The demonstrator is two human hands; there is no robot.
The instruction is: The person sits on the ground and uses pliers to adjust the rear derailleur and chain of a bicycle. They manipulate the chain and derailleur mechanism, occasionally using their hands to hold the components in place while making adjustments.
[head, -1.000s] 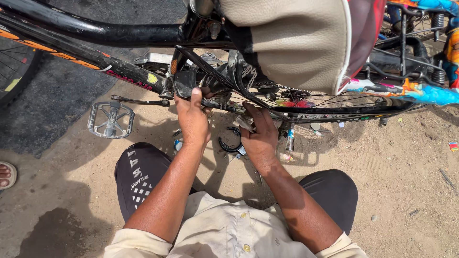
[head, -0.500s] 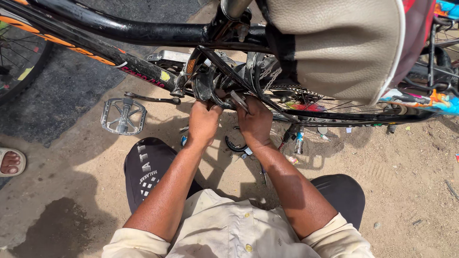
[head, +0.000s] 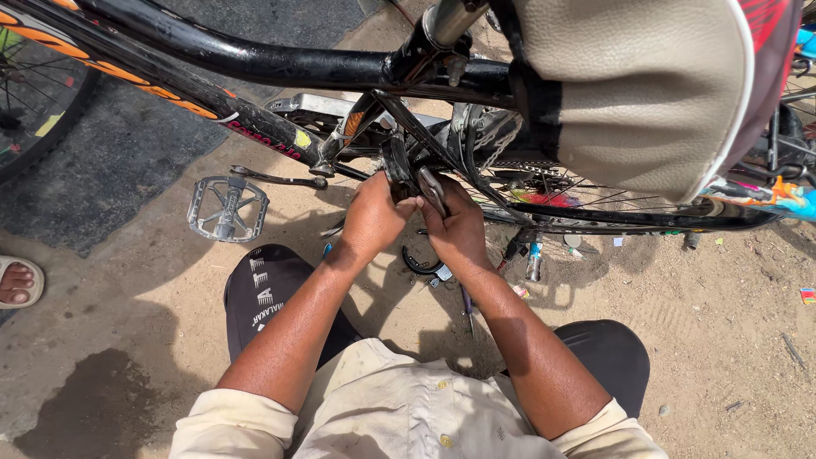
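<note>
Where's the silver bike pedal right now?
In the head view, the silver pedal is at the left, just above the sandy ground, left of the left hand and below the black frame tube.

Saddle (head: 629, 93) fills the upper right, cut by the top edge, and hides the rear wheel (head: 595, 212) above it; only spokes and a strip of rim show below the saddle. Left of the saddle, the seat post (head: 446, 21) runs off the top edge. Fingertips of the left hand (head: 374, 212) and right hand (head: 459, 229), below-left of the saddle, are tucked behind the frame tubes; grip on the dark metal tool (head: 432, 191) is partly covered, and its working end is hidden. Front wheel (head: 34, 93), far left of the saddle, is cut by the left edge. Sandalled foot (head: 19, 282) is cut by the left edge too. Small bits (head: 531, 259) on the sand under the saddle are too small to tell.
</note>
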